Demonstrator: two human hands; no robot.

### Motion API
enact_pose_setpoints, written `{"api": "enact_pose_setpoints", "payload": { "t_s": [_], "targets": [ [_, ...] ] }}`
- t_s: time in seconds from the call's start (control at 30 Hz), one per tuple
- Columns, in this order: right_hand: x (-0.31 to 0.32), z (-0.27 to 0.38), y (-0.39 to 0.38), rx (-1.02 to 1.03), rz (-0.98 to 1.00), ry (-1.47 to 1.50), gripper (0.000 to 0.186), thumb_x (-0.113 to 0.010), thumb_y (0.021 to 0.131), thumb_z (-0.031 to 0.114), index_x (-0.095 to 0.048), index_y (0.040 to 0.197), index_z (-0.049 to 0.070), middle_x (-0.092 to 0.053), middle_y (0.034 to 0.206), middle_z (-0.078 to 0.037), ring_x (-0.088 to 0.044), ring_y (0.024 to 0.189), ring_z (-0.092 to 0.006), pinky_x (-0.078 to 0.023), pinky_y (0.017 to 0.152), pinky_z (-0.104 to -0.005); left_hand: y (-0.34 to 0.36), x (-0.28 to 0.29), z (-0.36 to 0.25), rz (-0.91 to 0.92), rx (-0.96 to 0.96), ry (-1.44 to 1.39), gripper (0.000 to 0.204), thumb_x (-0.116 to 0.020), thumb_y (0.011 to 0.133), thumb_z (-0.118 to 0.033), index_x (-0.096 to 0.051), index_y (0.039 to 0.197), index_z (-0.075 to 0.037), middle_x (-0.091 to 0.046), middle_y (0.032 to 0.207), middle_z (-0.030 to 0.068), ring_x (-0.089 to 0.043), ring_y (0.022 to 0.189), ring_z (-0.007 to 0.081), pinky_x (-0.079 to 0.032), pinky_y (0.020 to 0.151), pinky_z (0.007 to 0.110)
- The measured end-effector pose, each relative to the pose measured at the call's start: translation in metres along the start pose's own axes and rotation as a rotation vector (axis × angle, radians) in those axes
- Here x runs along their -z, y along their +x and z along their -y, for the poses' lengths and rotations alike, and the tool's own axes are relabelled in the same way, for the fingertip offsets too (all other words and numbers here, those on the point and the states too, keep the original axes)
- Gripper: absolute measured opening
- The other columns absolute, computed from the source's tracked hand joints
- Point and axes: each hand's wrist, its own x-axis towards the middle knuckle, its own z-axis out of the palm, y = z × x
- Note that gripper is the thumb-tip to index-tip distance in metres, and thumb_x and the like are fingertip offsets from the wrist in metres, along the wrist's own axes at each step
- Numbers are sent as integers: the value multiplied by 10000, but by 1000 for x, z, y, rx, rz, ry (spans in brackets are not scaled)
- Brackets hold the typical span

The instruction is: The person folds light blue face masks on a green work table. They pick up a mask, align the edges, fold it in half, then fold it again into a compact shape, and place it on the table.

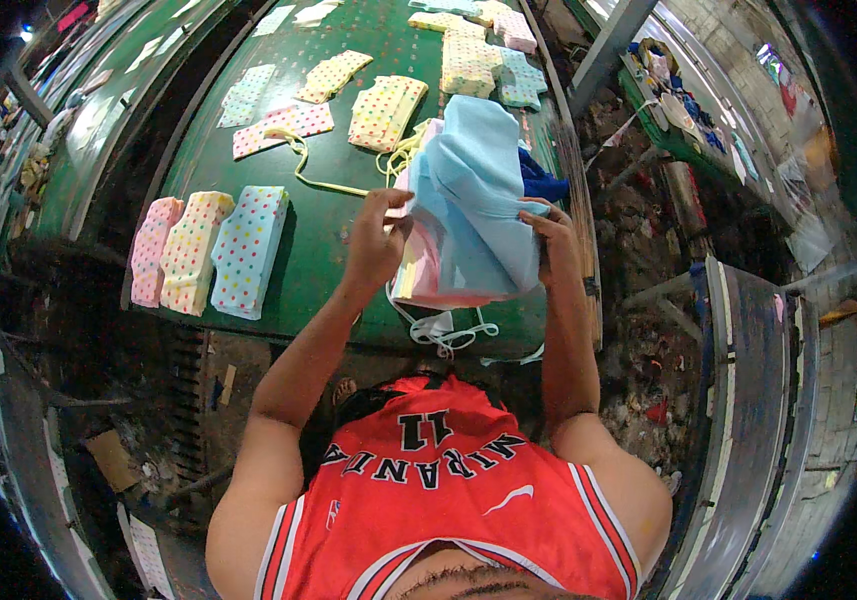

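- Cloth [478, 180], light blue and plain, lies creased and partly folded on top of a layered stack, right of centre in the frame.
- Pink and yellow layers [416, 272] show beneath it along the stack's left side, over the near part of the green table [313, 270].
- Right hand [555, 235], at the stack's right side, is mostly closed, with thumb and fingers pinching the blue cloth's right edge.
- Left hand [380, 232] is half curled at the opposite edge, fingertips against the stack; whether it grips a layer, I cannot tell.
- Judging by its loose folds, the blue sheet should be light, soft and floppy, hardly fragile, but ready to crease or slide over the layers below.
- Edges or corners look the best hold, pinched on both sides so the middle does not sag; the whole stack would probably want support from underneath.
- White strings [458, 335] hang in loops below the stack, and a yellow strap [333, 187] curves left of it; both could snag.
- Dotted bundles [248, 255] stand in a row at the left of the frame.
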Motion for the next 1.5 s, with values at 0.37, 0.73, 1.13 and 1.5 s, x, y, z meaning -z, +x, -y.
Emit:
{"api": "enact_pose_setpoints", "payload": {
  "t_s": [0.37,0.73,1.13,1.5],
  "targets": [
    [-6,-4,-3,18,-26,98,226,-639,818,95,-674,1029,24,-672,888,-64,-634,775,-178,-511,735,-314,52,-17,1,37,-43,127,222,-710,890,-174,-690,1002,16,-563,1172,179,-564,1069,302,-474,870,371],
    [-2,-13,1,0,-43,97,239,-626,789,142,-689,991,31,-663,911,-69,-616,850,-187,-492,810,-316,60,-23,8,51,66,-98,245,-756,810,-134,-714,989,27,-536,1222,173,-539,1133,305,-443,980,372],
    [-5,-11,1,-10,-67,108,229,-639,797,147,-684,989,31,-668,911,-82,-627,854,-205,-504,809,-344,51,-16,-15,131,-228,411,506,-804,730,-352,-715,1068,14,-437,1387,209,-355,1319,381,-261,1109,493],
    [-4,-8,-7,29,-18,145,255,-649,824,177,-667,1036,36,-680,979,-73,-640,869,-192,-507,805,-320,8,-56,-66,402,-139,398,709,-641,858,-185,-337,1420,125,-402,1375,297,-404,1270,460,-327,1061,526]
  ]
}}
